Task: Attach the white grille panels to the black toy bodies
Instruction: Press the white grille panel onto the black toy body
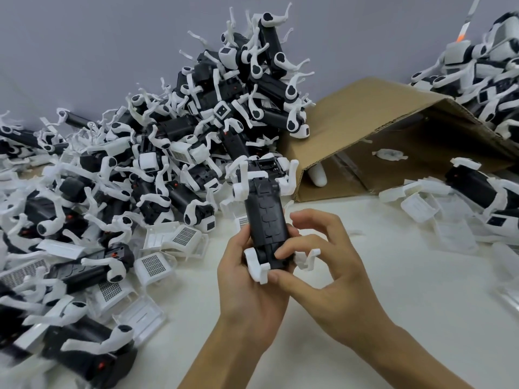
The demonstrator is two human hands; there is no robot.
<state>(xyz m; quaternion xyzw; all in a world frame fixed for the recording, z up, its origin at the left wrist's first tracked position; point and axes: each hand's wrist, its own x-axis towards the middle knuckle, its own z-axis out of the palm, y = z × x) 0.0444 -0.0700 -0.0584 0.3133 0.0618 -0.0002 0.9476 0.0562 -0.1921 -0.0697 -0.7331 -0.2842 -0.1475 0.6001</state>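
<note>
Both hands are meeting just below the centre of the view around one black toy body (266,220), which is standing nearly upright with its far end tipping away toward twelve o'clock. The left hand (247,279) is cupping the body's lower end from seven o'clock, fingers curling behind it and the thumb lying by the white leg (257,263) at its base. The right hand (320,259) is coming in from four o'clock, its thumb and forefinger pinching the body's lower right edge while the other fingers are arching loosely above. White legs are sticking out at the body's top as well. Loose white grille panels (184,237) are lying on the pale table (393,290) at nine o'clock of the hands, their mesh faces turned up. A large heap of black-and-white toys (213,113) is filling the area from eight to twelve o'clock. A tipped cardboard box (373,119) is lying open at two o'clock, with a second heap (483,74) behind it. No readable writing or brand mark is showing on any part.
</note>
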